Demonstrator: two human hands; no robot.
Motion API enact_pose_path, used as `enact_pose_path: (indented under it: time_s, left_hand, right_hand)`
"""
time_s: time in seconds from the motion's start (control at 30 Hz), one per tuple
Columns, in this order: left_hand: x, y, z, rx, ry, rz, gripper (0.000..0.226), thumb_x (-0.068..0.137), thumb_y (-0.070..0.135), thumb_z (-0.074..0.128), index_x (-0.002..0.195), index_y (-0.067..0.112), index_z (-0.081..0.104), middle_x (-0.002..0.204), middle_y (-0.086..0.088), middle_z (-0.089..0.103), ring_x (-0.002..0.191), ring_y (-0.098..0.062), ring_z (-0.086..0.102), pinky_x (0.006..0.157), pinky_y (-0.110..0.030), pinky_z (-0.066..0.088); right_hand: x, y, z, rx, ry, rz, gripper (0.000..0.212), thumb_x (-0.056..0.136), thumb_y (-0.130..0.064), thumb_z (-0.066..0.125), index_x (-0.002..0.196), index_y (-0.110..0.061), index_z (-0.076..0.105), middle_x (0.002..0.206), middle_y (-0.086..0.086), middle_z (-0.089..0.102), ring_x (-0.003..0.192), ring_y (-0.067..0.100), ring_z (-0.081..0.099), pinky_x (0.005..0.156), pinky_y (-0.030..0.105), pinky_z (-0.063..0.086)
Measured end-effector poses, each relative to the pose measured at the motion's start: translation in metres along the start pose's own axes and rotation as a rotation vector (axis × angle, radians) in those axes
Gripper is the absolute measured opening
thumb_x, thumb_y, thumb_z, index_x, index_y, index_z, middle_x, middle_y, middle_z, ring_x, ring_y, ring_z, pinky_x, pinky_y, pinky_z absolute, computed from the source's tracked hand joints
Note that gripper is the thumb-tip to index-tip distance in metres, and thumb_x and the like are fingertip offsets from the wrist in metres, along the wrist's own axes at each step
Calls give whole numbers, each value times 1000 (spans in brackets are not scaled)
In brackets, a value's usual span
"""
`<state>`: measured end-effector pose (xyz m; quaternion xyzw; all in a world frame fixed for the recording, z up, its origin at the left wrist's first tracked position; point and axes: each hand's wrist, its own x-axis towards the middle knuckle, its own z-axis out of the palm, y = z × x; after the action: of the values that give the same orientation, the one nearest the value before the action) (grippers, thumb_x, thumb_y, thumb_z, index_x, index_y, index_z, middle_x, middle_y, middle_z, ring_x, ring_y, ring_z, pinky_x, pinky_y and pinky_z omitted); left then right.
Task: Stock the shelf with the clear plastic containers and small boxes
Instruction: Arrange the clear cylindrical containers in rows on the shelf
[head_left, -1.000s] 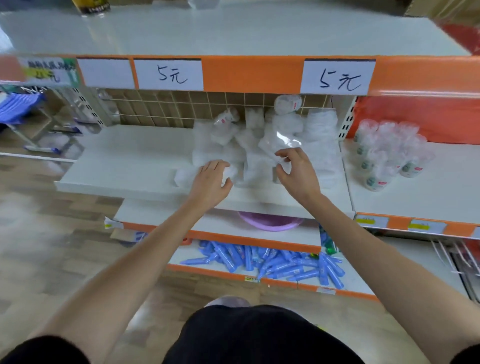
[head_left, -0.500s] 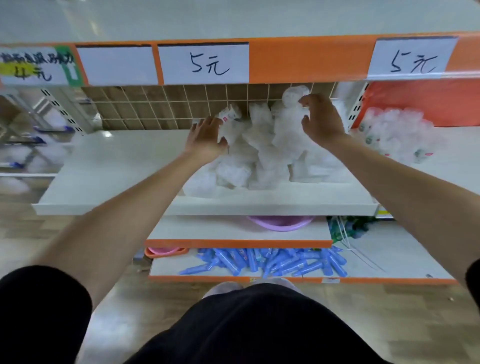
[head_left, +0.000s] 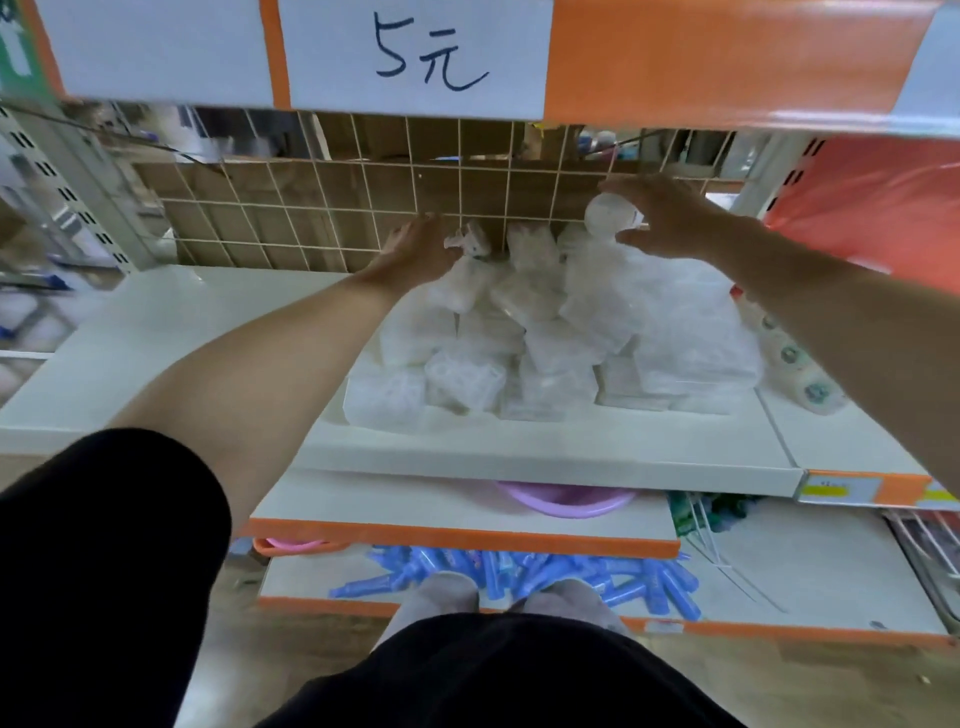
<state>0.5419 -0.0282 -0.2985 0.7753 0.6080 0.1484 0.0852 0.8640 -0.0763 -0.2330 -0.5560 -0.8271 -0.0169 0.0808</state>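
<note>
- Plastic containers (head_left: 519, 358), clear: heaped in a loose pile on the right half of the white shelf (head_left: 156, 338). The packs lean on one another and rise toward the wire grid (head_left: 311, 208) at the back.
- Right hand (head_left: 675, 221): fingers above and thumb below curl round a round container (head_left: 610, 215), held at the crest of the pile, just in front of the grid.
- Left hand (head_left: 415, 257): fingers straight, laid against the pile's left flank and touching a bagged pack (head_left: 467, 244). It grips nothing.
- Step, as judged: seating the round container on top while the left hand braces the side.
- Risk 1: a round piece set on sloped, slick wrappers may roll forward off the shelf, or right toward the cups (head_left: 795, 364) on the neighbouring bay.
- Risk 2: lifting the left hand away may let the leaning packs slump onto the bare left part of the shelf, or over its front edge toward the basin (head_left: 566, 501) and blue tubes (head_left: 519, 571) below.
- Risk 3: a hard push rearward may wedge packs against the grid.
- Small boxes: none can be told apart in the heap.
</note>
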Motion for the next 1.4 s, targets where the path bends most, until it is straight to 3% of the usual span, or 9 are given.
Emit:
enact_pose_path:
  time_s: [0.17,0.3,0.43,0.57,0.67,0.8,1.03,1.2,1.4]
  left_hand:
    - [9,0,10,-17,-1,-65,53,92,45,59,129,7,55,129,-18,58,120,-36,54,98,-44,46]
    - [10,12,8,-66,-12,-51,49,95,45,56,124,6,57,124,-16,61,115,-34,58,96,-41,46]
    - [18,11,13,-149,-57,-81,47,91,45,62,116,6,59,114,-16,64,105,-34,62,90,-43,52]
    - [6,22,6,-154,-81,-98,48,91,41,64,118,1,57,108,-14,62,99,-30,60,84,-37,49]
    - [5,23,3,-91,-25,-26,56,83,48,70,118,7,58,110,-12,64,101,-30,63,84,-39,53]
    - [-8,36,-6,33,106,130,72,75,49,76,130,9,55,129,-16,54,120,-32,50,101,-40,39]
    - [-42,50,-21,74,288,248,68,77,42,77,124,2,48,117,-15,57,105,-32,57,94,-37,39]
    - [-72,68,-40,-16,210,250,67,79,44,76,122,4,44,119,-10,65,103,-33,64,84,-37,45]
    - [-110,82,-56,-40,77,268,82,76,63,69,131,7,43,129,-11,58,116,-31,55,95,-39,39]
  right_hand:
    - [9,-1,4,-48,38,-38,63,87,-10,72,144,-10,45,129,21,60,113,39,57,95,49,47]
    - [13,3,5,-94,54,-99,62,84,-11,75,141,-6,49,127,22,62,112,39,58,95,47,45]
    - [19,7,-2,-92,-54,-104,68,81,-1,73,143,-4,45,126,24,61,107,38,60,93,41,44]
    - [23,4,-10,-78,-218,-52,78,78,4,72,148,-10,39,129,22,58,102,35,59,85,43,50]
    - [22,1,-11,-160,-189,-87,78,75,6,75,145,-9,44,123,23,62,105,35,59,81,38,47]
    - [17,3,-5,-291,-1,-173,62,70,1,84,127,-4,61,112,22,68,99,39,66,84,50,55]
    - [-7,-16,-21,-83,225,-68,62,75,-31,82,128,-8,58,119,20,64,106,38,60,93,49,49]
    - [-29,-48,-17,10,154,-20,67,76,-43,80,131,-14,56,123,18,63,110,38,59,94,47,48]
    - [-64,-80,-20,13,186,-86,69,80,-49,73,136,-11,55,127,16,63,119,37,56,104,48,38]
